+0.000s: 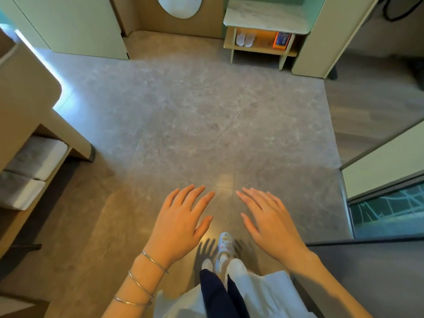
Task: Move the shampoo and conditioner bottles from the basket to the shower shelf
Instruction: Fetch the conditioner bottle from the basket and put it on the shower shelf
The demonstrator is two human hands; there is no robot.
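Neither bottle is in sight, nor basket nor shower shelf, so the whole job looks still ahead: her left hand (pixel 183 222) and right hand (pixel 273 222) hover palm-down over the grey floor (pixel 195 111), fingers (pixel 202 198) spread wide, holding nothing.

The floor (pixel 195 115) is grey with pale marbled veining; the planks (pixel 367 99) at right are grey-brown. The bench (pixel 263 17) has a white marbled top over pale wood. Slippers (pixel 244 40) are white, the box (pixel 281 40) orange and blue, bangles (pixel 153 262) silver, trousers (pixel 215 294) navy.
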